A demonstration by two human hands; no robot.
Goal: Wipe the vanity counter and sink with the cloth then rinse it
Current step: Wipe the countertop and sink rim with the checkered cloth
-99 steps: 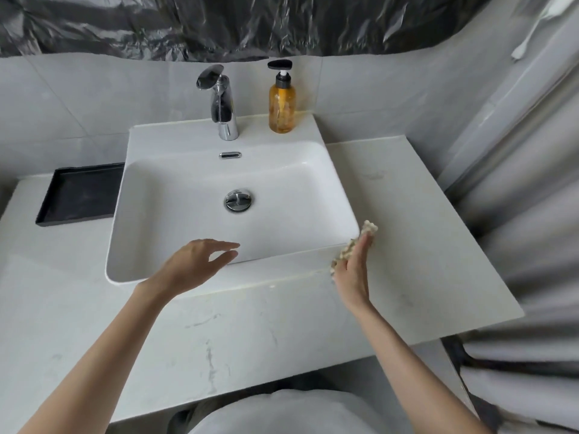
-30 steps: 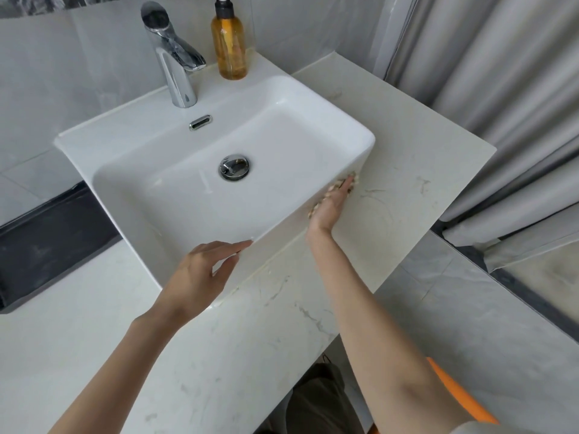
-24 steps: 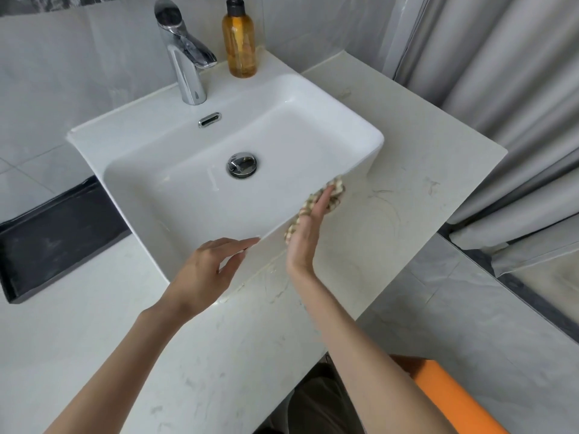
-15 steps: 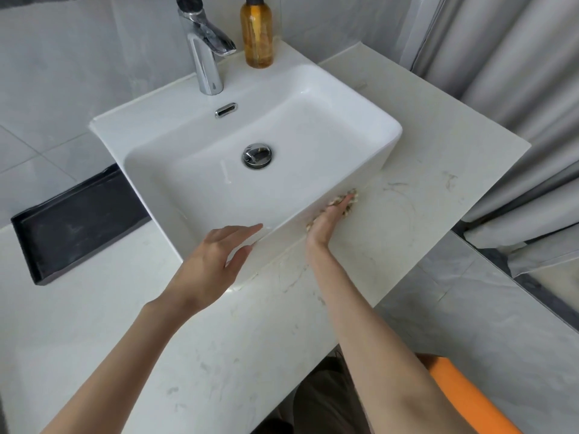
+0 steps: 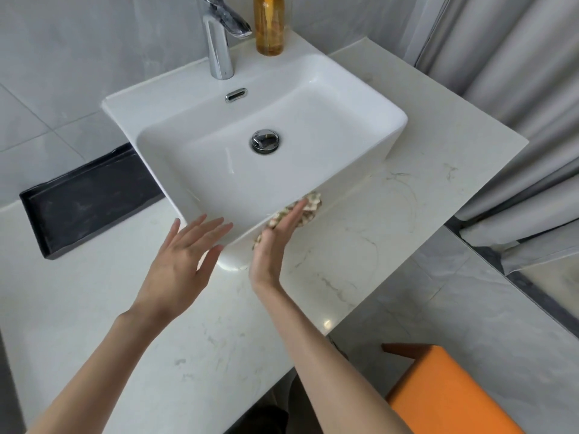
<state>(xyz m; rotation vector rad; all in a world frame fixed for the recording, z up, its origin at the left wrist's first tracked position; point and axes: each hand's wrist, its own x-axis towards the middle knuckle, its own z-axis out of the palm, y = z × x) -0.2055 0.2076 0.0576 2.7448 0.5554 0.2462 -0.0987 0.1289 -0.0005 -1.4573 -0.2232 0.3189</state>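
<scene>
On the worktop (image 5: 360, 261): one sink (image 5: 369, 98), one tap (image 5: 219, 42), one bottle (image 5: 269, 26), one tray (image 5: 84, 195)
Right hand (image 5: 275, 242): flat, pressing one cloth (image 5: 308, 205) against sink
Left hand (image 5: 181, 258): fingers spread, empty

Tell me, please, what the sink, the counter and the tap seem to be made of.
Sink: probably glazed ceramic; white, glossy, with soft highlights.
Counter: looks like polished marble or a stone imitation; pale with thin grey veins.
Tap: chromed metal, as its mirror-like reflections suggest.
</scene>
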